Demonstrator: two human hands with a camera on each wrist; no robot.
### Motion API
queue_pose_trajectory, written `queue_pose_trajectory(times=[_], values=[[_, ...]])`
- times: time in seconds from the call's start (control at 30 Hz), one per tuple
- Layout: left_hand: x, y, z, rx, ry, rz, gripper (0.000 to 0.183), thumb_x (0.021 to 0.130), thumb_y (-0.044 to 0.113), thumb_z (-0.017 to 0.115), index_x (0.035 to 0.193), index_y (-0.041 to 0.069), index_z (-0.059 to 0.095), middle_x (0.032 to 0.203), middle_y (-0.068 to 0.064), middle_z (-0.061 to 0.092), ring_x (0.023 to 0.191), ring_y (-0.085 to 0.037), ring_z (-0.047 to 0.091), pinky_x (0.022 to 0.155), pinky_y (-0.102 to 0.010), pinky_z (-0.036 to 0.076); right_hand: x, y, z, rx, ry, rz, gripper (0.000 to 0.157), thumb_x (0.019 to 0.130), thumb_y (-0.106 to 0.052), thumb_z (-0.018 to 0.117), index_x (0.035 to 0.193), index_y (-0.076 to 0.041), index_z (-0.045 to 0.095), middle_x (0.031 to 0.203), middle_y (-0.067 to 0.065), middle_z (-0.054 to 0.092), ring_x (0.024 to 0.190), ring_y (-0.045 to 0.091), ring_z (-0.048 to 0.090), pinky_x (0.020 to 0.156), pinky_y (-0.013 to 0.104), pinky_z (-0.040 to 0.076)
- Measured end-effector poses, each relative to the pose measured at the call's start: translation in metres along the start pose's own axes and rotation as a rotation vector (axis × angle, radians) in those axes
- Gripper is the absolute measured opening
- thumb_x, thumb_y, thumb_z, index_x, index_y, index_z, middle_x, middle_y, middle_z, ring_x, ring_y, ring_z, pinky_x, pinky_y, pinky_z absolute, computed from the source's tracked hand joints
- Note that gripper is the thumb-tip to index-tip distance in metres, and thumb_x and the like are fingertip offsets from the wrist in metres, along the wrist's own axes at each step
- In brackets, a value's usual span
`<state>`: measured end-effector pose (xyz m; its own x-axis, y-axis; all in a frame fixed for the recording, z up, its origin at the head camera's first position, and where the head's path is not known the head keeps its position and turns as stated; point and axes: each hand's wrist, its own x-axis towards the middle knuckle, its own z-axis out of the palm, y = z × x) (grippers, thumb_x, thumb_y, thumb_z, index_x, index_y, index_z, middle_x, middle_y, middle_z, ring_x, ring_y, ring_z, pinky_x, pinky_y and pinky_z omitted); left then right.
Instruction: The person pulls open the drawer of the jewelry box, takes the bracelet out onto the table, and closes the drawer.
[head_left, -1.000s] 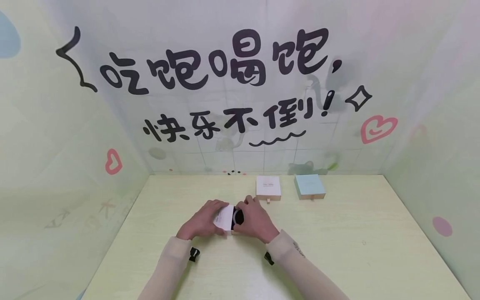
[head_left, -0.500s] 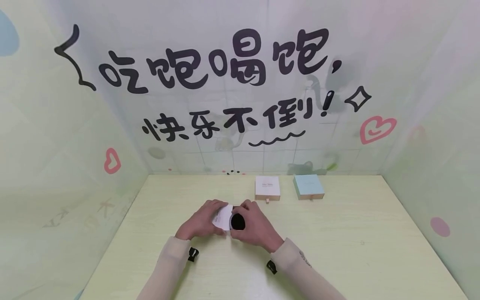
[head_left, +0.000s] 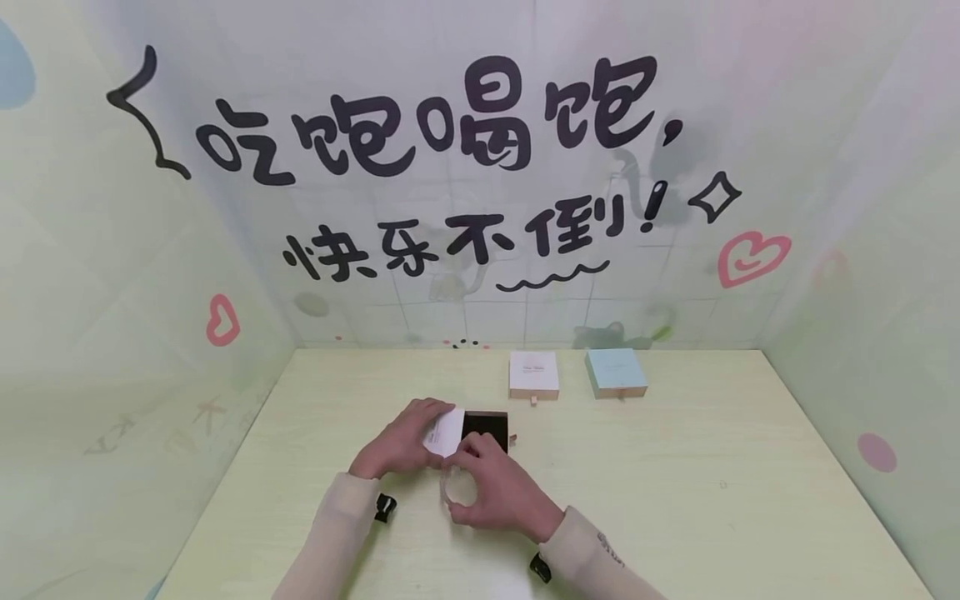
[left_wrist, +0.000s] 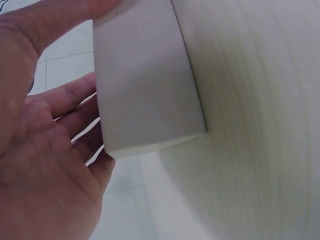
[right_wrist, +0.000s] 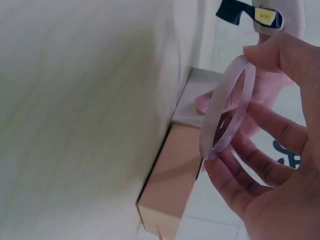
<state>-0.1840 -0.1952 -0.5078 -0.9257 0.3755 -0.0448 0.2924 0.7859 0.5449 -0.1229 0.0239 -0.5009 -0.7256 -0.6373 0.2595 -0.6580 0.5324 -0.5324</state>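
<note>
A pale, translucent bangle (right_wrist: 218,107) is pinched between the thumb and fingertips of my right hand (head_left: 497,492), just in front of a small gift box. In the right wrist view it stands tilted, nearly edge-on. The box has a white sleeve (head_left: 447,432) and a pink-sided drawer (right_wrist: 170,172) slid partway out to the right. Black lining (head_left: 487,427) shows inside the drawer. My left hand (head_left: 403,437) grips the sleeve across its left end, with thumb at the front and fingers behind. The left wrist view shows the sleeve's plain side (left_wrist: 145,75) close up.
Farther back on the pale wooden table (head_left: 675,492) sit a closed white box (head_left: 533,373) and a closed light-blue box (head_left: 616,372). Behind them rises a printed backdrop (head_left: 480,317). Both wrists wear black-strapped cameras.
My right hand has drawn the bangle from the drawer and moved it toward me, below the box. The black lining now shows. My left hand keeps its hold on the sleeve.
</note>
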Motion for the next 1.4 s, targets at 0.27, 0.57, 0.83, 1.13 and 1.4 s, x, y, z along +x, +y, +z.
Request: queue_pose_trajectory(times=[0.27, 0.57, 0.83, 1.13, 1.4], values=[[0.001, 0.000, 0.000, 0.020, -0.008, 0.001, 0.087, 0.070, 0.017, 0.094, 0.148, 0.015, 0.053, 0.150, -0.005, 0.053, 0.136, -0.026, 0.046, 0.107, -0.047, 0.048, -0.006, -0.007, 0.013, -0.037, -0.078, -0.074, 0.040, 0.077, -0.028, 0.085, 0.114, -0.018, 0.073, 0.115, -0.002, 0.060, 0.101, 0.008, 0.047, 0.080, 0.010, 0.044], [-0.001, 0.001, -0.002, 0.005, -0.014, 0.012, 0.088, 0.070, 0.017, 0.093, 0.149, 0.013, 0.053, 0.150, -0.006, 0.053, 0.139, -0.027, 0.045, 0.111, -0.049, 0.045, -0.009, -0.010, 0.028, -0.157, -0.106, -0.179, 0.035, 0.071, -0.028, 0.086, 0.105, -0.021, 0.076, 0.110, -0.003, 0.059, 0.108, 0.012, 0.053, 0.081, 0.010, 0.045], [-0.001, 0.002, -0.002, 0.021, 0.002, 0.029, 0.089, 0.069, 0.019, 0.094, 0.148, 0.012, 0.053, 0.149, -0.008, 0.054, 0.137, -0.028, 0.047, 0.109, -0.050, 0.046, -0.009, -0.010, 0.032, -0.202, -0.127, -0.171, 0.034, 0.073, -0.031, 0.085, 0.106, -0.024, 0.076, 0.112, -0.004, 0.064, 0.119, 0.018, 0.054, 0.092, 0.018, 0.050], [-0.002, 0.002, -0.003, 0.007, -0.005, 0.038, 0.089, 0.069, 0.018, 0.094, 0.148, 0.011, 0.053, 0.148, -0.007, 0.055, 0.134, -0.027, 0.048, 0.106, -0.049, 0.047, -0.008, -0.008, 0.027, -0.148, -0.144, -0.164, 0.032, 0.078, -0.031, 0.084, 0.108, -0.024, 0.075, 0.114, -0.005, 0.064, 0.126, 0.019, 0.054, 0.100, 0.020, 0.049], [-0.002, 0.001, -0.002, -0.010, 0.008, 0.032, 0.089, 0.068, 0.017, 0.095, 0.147, 0.012, 0.054, 0.148, -0.008, 0.055, 0.138, -0.028, 0.046, 0.109, -0.050, 0.045, -0.004, -0.001, 0.013, -0.125, -0.137, -0.203, 0.031, 0.079, -0.030, 0.082, 0.108, -0.020, 0.074, 0.113, -0.010, 0.068, 0.117, 0.008, 0.061, 0.108, 0.025, 0.047]])
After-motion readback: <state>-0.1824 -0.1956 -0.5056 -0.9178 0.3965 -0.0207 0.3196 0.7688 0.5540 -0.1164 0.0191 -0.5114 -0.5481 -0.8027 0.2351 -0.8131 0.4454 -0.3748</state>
